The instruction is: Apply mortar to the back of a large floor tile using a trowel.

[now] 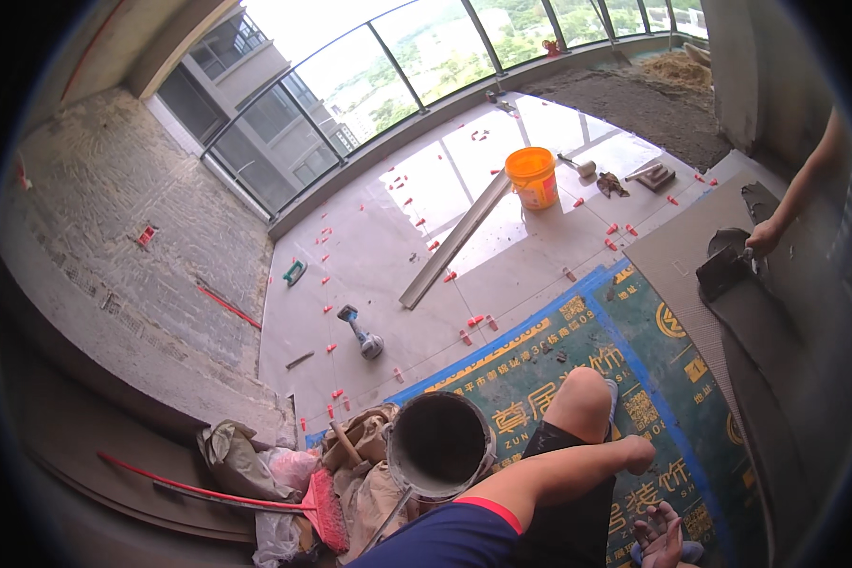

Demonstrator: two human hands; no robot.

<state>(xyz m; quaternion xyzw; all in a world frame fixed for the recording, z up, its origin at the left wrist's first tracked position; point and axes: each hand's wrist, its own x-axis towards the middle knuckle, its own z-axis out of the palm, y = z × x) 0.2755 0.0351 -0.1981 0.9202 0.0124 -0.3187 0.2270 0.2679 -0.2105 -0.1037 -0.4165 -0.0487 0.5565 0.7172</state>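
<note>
While crumpled bags [364, 492] lie far to the left of both hands, a red broom [326, 513] rests across them with its handle pointing further left. Ahead and to the left, a blue and black power tool [360, 333] stands on pale floor tiles [350, 237] dotted with red clips. A dark bucket [488, 443], its mouth facing up, stands nearer, left of the hands and just beside the blue-sleeved left arm. Well beyond the hands, a long metal straightedge [452, 241] slants over the tiles to an upright orange bucket [538, 194].

The left hand [640, 456] is by the bent knee, above a green floor sheet [639, 327] with yellow print that spreads under and around both hands; its fingers are turned away, so I cannot tell whether it grips anything. Lower and slightly to the right, apart from it, the right hand [661, 536] is loosely unfolded, fingers parted and half bent.

Right of both hands and ahead of them, a co-worker's hand [763, 237] clasps a trowel [724, 273] over a large grey slab [677, 270] partly coated with dark, ridged mortar.
</note>
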